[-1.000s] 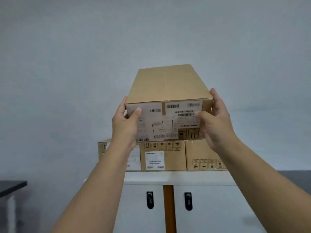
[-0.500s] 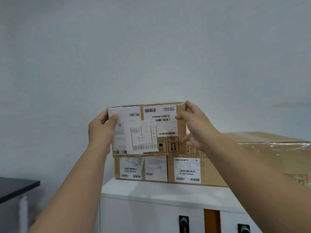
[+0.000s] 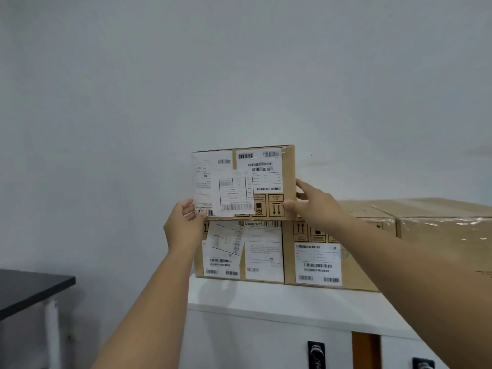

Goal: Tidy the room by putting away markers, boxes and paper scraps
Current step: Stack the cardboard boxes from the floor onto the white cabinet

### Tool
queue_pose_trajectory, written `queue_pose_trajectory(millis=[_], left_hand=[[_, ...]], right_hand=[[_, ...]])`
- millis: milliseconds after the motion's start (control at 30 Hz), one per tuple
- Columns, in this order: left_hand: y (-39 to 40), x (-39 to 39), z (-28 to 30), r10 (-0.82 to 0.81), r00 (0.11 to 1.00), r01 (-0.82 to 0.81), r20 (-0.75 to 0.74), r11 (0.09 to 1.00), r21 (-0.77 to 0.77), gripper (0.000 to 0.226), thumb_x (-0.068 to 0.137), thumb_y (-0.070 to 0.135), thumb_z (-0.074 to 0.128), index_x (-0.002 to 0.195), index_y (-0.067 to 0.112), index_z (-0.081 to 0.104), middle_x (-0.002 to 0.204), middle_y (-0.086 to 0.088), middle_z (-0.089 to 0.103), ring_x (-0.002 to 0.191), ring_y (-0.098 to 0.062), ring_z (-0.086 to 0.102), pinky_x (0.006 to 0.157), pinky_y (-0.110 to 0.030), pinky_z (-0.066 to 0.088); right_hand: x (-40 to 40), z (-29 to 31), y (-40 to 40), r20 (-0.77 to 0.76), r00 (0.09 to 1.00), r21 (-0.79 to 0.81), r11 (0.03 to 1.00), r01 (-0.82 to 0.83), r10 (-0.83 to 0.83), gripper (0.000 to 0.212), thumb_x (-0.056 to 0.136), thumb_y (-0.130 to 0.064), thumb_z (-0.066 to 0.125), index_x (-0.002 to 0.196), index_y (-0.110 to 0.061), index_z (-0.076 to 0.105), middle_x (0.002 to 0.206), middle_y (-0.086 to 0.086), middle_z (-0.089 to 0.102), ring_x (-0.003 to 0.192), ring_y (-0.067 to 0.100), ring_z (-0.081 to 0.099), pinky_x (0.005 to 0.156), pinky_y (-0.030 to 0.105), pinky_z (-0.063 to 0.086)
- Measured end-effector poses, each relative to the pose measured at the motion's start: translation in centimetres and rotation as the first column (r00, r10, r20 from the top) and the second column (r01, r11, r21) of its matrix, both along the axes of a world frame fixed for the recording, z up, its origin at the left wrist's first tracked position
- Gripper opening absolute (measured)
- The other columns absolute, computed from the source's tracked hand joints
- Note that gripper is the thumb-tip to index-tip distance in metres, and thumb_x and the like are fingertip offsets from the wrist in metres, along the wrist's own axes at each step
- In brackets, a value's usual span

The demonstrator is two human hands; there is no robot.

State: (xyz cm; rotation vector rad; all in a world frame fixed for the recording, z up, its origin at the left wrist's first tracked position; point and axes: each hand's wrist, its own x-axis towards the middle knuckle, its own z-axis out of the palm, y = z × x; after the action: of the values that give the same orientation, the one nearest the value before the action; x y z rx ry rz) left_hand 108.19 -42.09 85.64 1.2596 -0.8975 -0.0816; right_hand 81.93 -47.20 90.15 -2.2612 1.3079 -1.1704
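A brown cardboard box (image 3: 288, 179) covered with white shipping labels is up against the grey wall. Its bottom edge sits at the top of a lower box (image 3: 263, 257) on the white cabinet (image 3: 266, 299); whether they touch I cannot tell. My left hand (image 3: 183, 227) grips the box's lower left corner with the thumb on the front face. My right hand (image 3: 316, 206) holds the lower right corner, thumb on the front and fingers along the side.
A second labelled box (image 3: 316, 262) stands next to the lower one, and a large plastic-wrapped carton (image 3: 447, 235) is to the right. The cabinet has black door handles (image 3: 316, 355). A black table (image 3: 29, 288) stands at the left.
The box has moved farther onto the stack and now faces me squarely. Both hands have slid down to its lower corners, and my view has shifted closer and to the left.
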Motion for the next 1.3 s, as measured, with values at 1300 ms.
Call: queue_pose_trajectory(millis=[1300], left_hand=[[-6.6,7.0,-1.7,-0.052,0.999,0.050,0.015,0.994,0.100,0.029,0.096,0.024,0.058,0.123,0.029,0.068,0.118,0.006,0.071,0.109,-0.013,0.065,0.099,-0.030,0.049]], right_hand=[[5.7,-2.6,-7.3,-0.197,0.949,-0.149,0.964,0.218,-0.245,0.079,0.084,-0.061,0.054,0.151,-0.039,0.019,0.123,-0.004,0.066,0.115,0.025,0.059,0.092,0.043,0.051]])
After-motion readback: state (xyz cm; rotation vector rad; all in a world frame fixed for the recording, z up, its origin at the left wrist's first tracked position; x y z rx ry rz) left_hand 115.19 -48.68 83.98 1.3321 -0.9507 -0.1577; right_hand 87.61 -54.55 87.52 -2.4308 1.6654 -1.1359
